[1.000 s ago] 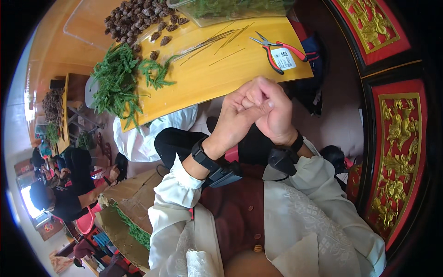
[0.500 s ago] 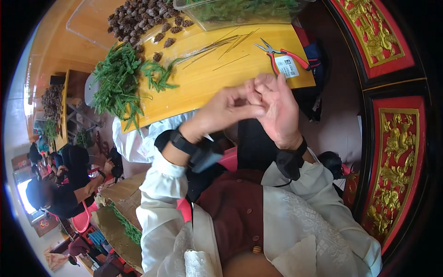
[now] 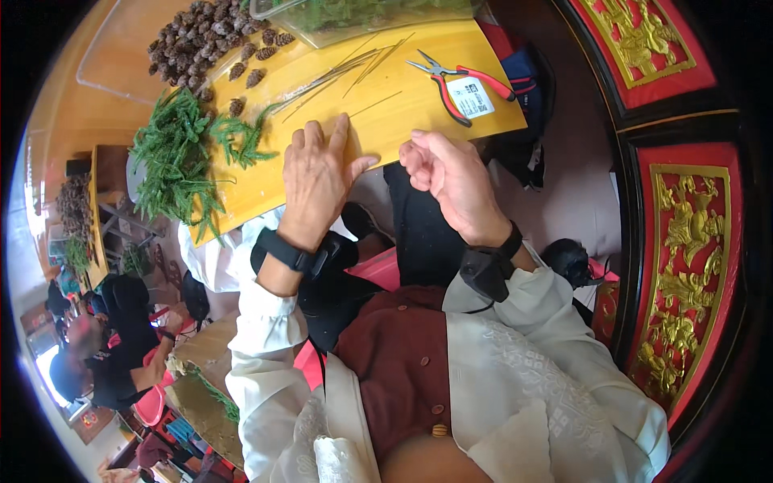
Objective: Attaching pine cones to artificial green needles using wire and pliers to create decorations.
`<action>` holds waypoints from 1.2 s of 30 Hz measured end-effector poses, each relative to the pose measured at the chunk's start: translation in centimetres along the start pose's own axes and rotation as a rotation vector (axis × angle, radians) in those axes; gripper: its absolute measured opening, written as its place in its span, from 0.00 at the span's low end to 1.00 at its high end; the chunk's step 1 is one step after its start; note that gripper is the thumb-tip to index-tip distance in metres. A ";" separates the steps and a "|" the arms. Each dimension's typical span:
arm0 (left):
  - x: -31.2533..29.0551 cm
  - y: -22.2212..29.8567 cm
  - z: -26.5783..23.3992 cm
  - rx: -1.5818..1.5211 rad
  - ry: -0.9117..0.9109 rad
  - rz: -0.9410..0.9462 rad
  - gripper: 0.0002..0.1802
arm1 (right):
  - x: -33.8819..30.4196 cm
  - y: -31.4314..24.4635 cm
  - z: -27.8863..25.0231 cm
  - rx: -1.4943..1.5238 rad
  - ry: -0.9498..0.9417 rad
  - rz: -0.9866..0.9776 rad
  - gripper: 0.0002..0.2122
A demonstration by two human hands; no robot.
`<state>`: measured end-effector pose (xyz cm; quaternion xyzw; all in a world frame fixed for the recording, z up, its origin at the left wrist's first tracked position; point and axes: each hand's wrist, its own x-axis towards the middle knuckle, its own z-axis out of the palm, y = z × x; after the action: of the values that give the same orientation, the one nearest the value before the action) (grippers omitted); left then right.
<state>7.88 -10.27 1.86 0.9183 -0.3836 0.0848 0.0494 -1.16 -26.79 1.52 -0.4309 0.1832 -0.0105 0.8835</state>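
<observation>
My left hand (image 3: 316, 173) lies palm down at the front edge of the yellow table (image 3: 382, 125), fingers stretched forward and thumb out to the side. My right hand (image 3: 453, 181) is raised just off that edge, its fingers curled in and the thumb against them; whatever they may hold is hidden. Beyond my left hand lie several thin brown wires (image 3: 326, 78), with one single wire (image 3: 376, 105) closer to me. Needle-nose pliers (image 3: 444, 82) with red and black handles rest open on a white label (image 3: 469, 98). A small green sprig (image 3: 241, 138) lies left of my left hand.
A heap of green sprigs (image 3: 171, 153) hangs over the table's left front edge. Behind it are piled pine cones (image 3: 193, 44), several of them loose. A clear plastic bin (image 3: 362, 30) of greenery stands at the back. Carved red and gold panels (image 3: 692, 266) flank the right; another person (image 3: 121, 338) sits far left.
My hands, together with fingers touching half a second ago, are now apart. The left has gone left and down onto the table; the right has drawn slightly left and curled its fingers. The view has shifted.
</observation>
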 end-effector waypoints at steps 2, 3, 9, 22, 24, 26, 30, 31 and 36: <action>-1.3 0.6 -0.6 0.004 -0.035 0.011 0.37 | 0.2 0.2 -0.2 -0.091 -0.010 -0.039 0.11; -2.2 1.0 -1.0 0.013 -0.065 0.016 0.38 | 0.6 0.6 -0.1 -0.511 0.049 -0.369 0.08; -4.4 1.3 -1.4 -0.038 -0.090 0.003 0.37 | 1.7 3.8 0.7 -1.458 0.046 -1.009 0.14; -0.8 -5.0 -4.6 -0.194 -0.005 -0.055 0.23 | 2.0 5.4 -0.6 -1.431 0.026 -1.194 0.07; 2.3 -8.2 -4.1 -0.136 0.024 -0.114 0.19 | 2.1 5.2 -0.6 -1.428 0.002 -1.166 0.07; 5.0 -11.6 -3.2 -0.041 0.066 -0.173 0.17 | 2.2 5.1 -0.1 -1.413 -0.024 -1.166 0.06; 9.5 -15.3 -0.4 0.077 0.053 -0.214 0.19 | 2.7 5.4 0.0 -1.376 -0.021 -1.212 0.06; 10.0 -15.8 0.2 0.090 0.043 -0.200 0.19 | 2.7 5.4 -0.1 -1.377 -0.029 -1.215 0.06; 11.2 -16.1 1.2 0.123 -0.097 -0.332 0.17 | 2.8 5.6 -0.1 -1.364 -0.031 -1.231 0.02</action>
<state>27.24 -7.01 2.49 0.9733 -0.2229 0.0542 -0.0122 0.58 -23.85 -3.71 -0.8803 -0.1241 -0.3632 0.2789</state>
